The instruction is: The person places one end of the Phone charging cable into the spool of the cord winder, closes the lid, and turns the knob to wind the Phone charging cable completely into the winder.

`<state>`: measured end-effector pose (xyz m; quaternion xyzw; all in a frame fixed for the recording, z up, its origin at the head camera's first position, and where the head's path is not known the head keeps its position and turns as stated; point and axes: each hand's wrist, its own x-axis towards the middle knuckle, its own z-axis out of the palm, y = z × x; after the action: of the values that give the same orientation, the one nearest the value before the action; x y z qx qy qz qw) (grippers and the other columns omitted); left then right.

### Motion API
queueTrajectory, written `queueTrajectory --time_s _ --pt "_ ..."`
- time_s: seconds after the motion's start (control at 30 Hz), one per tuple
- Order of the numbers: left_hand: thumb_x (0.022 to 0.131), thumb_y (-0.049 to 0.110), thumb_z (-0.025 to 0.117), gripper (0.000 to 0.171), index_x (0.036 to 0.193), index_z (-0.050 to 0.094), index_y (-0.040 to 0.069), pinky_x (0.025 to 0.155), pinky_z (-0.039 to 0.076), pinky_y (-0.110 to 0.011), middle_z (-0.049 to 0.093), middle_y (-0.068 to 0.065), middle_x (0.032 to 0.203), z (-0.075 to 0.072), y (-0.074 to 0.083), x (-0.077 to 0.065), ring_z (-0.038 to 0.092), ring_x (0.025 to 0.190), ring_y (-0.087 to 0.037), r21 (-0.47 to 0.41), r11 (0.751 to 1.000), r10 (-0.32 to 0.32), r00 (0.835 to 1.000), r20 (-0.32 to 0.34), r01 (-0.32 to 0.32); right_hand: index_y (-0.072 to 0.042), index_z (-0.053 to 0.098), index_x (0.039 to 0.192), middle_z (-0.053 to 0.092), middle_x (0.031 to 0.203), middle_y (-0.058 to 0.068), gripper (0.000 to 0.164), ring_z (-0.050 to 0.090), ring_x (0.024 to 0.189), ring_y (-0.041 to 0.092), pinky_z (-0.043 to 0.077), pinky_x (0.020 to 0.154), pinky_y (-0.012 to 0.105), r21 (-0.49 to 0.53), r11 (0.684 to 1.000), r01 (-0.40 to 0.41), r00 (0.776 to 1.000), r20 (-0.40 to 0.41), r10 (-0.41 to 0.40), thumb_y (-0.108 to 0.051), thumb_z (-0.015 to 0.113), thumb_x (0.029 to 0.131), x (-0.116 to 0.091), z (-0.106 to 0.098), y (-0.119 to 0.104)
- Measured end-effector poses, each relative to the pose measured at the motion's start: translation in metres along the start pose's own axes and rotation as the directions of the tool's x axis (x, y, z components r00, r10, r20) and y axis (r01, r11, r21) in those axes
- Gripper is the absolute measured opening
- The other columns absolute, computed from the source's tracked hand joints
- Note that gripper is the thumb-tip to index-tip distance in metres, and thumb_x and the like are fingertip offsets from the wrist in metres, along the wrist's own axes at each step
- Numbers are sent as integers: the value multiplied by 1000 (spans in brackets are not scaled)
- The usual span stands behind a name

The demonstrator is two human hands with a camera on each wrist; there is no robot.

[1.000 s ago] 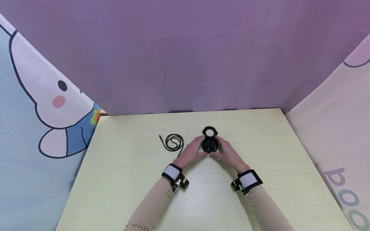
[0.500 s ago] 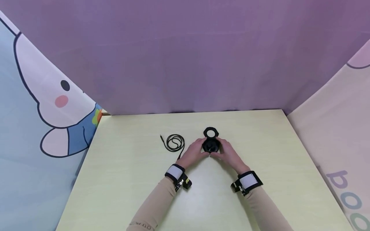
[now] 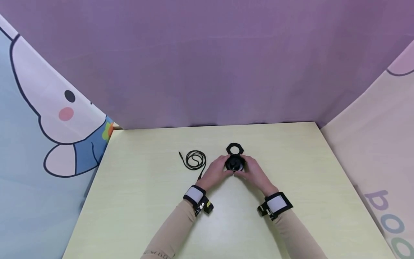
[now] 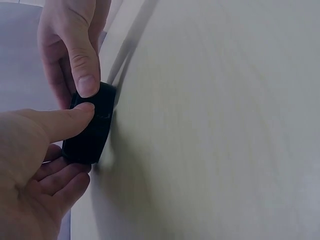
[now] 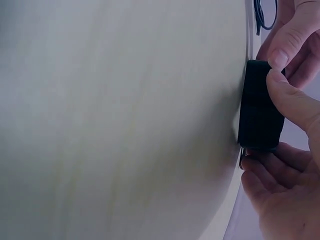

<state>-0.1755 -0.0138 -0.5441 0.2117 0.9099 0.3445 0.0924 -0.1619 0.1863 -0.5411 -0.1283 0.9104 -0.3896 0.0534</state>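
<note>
A small black octagonal case (image 3: 235,164) lies near the middle of the table with its lid (image 3: 234,145) swung open on the far side. The lid has a round opening that shows the pale tabletop. My left hand (image 3: 215,173) grips the case from the left, and my right hand (image 3: 257,175) grips it from the right. Both thumbs meet at the near side of the black case (image 4: 95,127), with the other fingers around its sides. In the right wrist view the case (image 5: 260,107) stands close over the table, between both thumbs.
A coiled black cable (image 3: 205,160) with a slim plug lies on the table (image 3: 145,201) left of the case, its near end running behind my left wrist. A purple cloth wall (image 3: 207,64) rises behind the far edge, with printed panels at both sides.
Both hands keep their grip on the case, which stays in nearly the same spot. A pale patch now shows at the right of its inside. The cable lies as before.
</note>
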Motion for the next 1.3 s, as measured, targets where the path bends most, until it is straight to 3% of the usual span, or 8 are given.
queueTrajectory --time_s 0.7,1.03,1.3 --pt "93 27 78 71 153 46 3 111 48 -42 58 -16 146 -5 2 -32 59 130 -30 53 998 30 998 -50 -27 4 49 148 55 144 28 79 50 135 45 36 117 60 28 996 90 996 7 -90 -14 87 82 -17 9 -10" --pt "91 27 80 69 149 51 1 105 53 -42 62 -17 140 -6 3 -49 64 124 -31 116 991 76 992 -99 -65 6 49 147 55 143 27 79 50 135 44 39 115 59 -2 993 118 993 5 -118 -14 88 82 -28 15 -19" --pt "90 29 81 72 149 50 0 103 54 -43 62 -18 139 -6 5 -62 65 122 -32 129 991 62 992 -113 -47 7 49 146 56 141 27 80 52 133 44 42 114 57 -29 992 120 993 -4 -120 -16 89 81 -37 19 -24"
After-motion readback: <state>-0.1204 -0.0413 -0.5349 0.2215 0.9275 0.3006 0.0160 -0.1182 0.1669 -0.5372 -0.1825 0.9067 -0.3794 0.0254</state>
